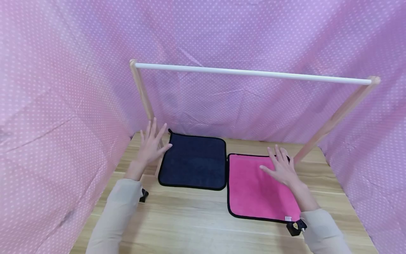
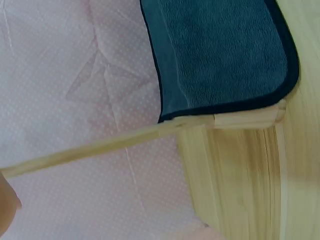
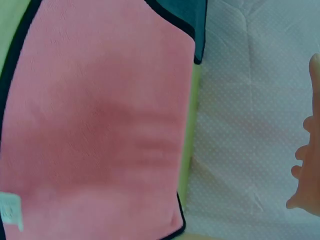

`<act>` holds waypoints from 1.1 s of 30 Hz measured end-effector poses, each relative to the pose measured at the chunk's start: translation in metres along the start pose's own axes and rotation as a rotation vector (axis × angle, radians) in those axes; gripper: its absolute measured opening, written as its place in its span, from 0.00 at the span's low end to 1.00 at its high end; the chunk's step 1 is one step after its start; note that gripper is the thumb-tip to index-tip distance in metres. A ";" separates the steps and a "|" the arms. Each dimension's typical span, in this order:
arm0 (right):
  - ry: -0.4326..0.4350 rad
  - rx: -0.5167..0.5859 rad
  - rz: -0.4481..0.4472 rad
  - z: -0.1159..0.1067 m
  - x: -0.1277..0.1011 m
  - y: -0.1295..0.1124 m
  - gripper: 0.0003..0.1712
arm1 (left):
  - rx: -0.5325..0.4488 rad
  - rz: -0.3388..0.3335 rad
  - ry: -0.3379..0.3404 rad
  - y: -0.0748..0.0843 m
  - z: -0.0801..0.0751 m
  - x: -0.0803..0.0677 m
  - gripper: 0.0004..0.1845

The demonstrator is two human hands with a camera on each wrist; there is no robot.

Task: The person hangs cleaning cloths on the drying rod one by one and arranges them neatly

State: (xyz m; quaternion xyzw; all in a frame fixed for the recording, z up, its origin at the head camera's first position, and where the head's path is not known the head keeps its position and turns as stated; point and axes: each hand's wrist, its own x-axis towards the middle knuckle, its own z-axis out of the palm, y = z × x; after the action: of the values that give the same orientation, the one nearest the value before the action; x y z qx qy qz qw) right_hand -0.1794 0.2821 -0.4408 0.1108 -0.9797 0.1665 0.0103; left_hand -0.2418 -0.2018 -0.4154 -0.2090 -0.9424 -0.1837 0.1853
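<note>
Two square cloths with black edging lie flat on the wooden table (image 1: 190, 218). The dark blue cloth (image 1: 193, 161) (image 2: 220, 50) is on the left, the pink cloth (image 1: 257, 187) (image 3: 95, 125) on the right, their edges almost touching. My left hand (image 1: 152, 144) hovers with spread, straight fingers just left of the blue cloth's far corner, holding nothing. My right hand (image 1: 280, 167) floats with fingers spread above the pink cloth's far right part; its fingertips (image 3: 305, 160) show at the right wrist view's edge. A white rail (image 1: 253, 73) on two wooden posts spans above both cloths.
Pink dotted fabric (image 1: 63, 106) walls in the table on the left, back and right. The left post (image 1: 142, 95) (image 2: 90, 147) stands right behind my left hand, the slanted right post (image 1: 333, 120) beside my right hand. A small white tag (image 3: 10, 210) sits on the pink cloth's corner.
</note>
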 end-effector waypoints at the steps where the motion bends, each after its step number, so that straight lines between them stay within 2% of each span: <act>1: -0.011 0.017 0.002 0.003 0.001 -0.001 0.49 | -0.007 0.013 0.026 -0.002 0.000 0.000 0.41; 7: -0.033 0.095 -0.008 0.021 0.006 -0.007 0.48 | -0.037 0.130 0.209 -0.017 0.001 0.000 0.40; 11: -0.030 0.172 -0.042 0.033 0.011 -0.011 0.47 | -0.023 0.152 0.288 -0.027 0.000 0.002 0.38; 15: -0.063 0.302 -0.066 0.044 0.017 -0.016 0.46 | 0.006 0.109 0.290 -0.032 -0.005 0.005 0.39; 20: -0.091 0.426 -0.088 0.060 0.022 -0.025 0.45 | -0.024 0.083 0.248 -0.036 -0.006 0.011 0.39; 24: -0.081 0.494 -0.127 0.074 0.026 -0.035 0.44 | -0.036 0.091 0.233 -0.040 -0.007 0.014 0.38; 27: -0.074 0.546 -0.138 0.085 0.029 -0.043 0.43 | -0.049 0.110 0.246 -0.042 -0.009 0.017 0.37; 33: -0.099 0.632 -0.086 0.106 0.032 -0.055 0.42 | -0.130 0.135 0.266 -0.044 -0.010 0.026 0.38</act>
State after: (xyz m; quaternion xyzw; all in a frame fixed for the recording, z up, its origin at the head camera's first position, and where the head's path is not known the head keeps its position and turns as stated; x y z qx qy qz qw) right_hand -0.1966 0.1894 -0.5211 0.1580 -0.8732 0.4564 -0.0651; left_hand -0.2810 -0.2343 -0.4075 -0.2573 -0.8795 -0.2573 0.3066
